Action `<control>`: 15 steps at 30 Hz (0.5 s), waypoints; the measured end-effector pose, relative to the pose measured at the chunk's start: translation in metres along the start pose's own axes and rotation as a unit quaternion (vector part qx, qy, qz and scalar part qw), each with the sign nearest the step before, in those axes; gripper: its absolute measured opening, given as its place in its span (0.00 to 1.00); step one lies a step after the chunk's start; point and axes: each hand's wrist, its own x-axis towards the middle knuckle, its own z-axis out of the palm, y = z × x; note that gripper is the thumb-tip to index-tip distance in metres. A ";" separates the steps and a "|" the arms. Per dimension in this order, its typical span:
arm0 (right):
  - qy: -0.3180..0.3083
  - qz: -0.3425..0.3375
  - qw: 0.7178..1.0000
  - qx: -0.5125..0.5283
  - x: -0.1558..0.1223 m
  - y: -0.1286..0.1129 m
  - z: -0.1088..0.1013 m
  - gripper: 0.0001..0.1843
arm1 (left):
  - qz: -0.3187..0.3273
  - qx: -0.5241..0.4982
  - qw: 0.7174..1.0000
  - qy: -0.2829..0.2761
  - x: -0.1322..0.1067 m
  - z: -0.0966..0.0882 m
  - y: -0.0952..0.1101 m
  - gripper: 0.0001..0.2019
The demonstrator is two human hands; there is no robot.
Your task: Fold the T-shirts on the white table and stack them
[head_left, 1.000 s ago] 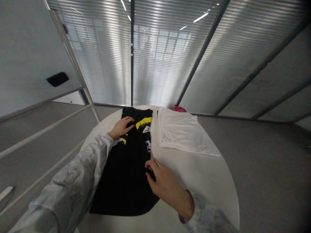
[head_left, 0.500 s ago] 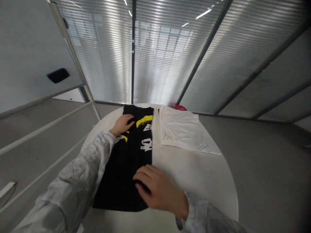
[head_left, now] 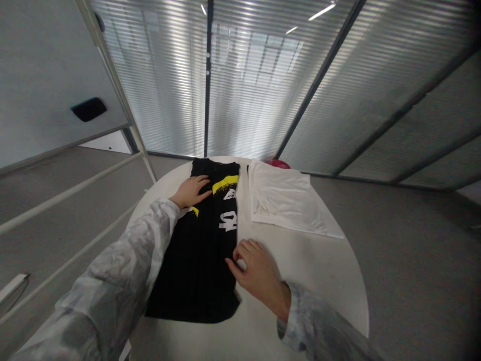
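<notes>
A black shirt (head_left: 195,271) with yellow and white print lies lengthwise on the round white table (head_left: 300,281), folded into a long narrow shape. My left hand (head_left: 192,192) rests flat on its upper part, fingers stretched out over the print. By the shirt's right edge, lower down, is my right hand (head_left: 257,268). Its fingers are curved and the thumb stands apart from them, with a gap showing between; no cloth is visibly gripped. The shirt's lower right corner looks slightly uneven.
A folded white garment (head_left: 285,198) lies on the table to the right of the shirt. Behind it shows a piece of something red (head_left: 280,164). A white metal frame with rails (head_left: 71,193) stands at the left. Ribbed translucent panels (head_left: 244,95) rise beyond the table.
My right hand has moved right, off the shirt's lower part to its right edge. My left hand stays on the upper part. The view has shifted slightly.
</notes>
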 end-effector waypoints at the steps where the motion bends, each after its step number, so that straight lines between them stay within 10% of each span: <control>1: -0.005 -0.019 1.000 0.013 -0.004 0.001 -0.001 0.14 | 0.013 0.001 1.000 0.005 -0.002 -0.005 0.006 0.25; 8: -0.090 -0.273 0.944 0.163 -0.026 0.010 -0.014 0.23 | 0.061 -0.082 0.995 -0.001 -0.012 -0.014 0.046 0.20; 15: -0.081 -0.294 0.939 0.159 -0.032 0.014 -0.012 0.05 | -0.015 -0.098 0.993 -0.057 -0.009 -0.006 0.054 0.25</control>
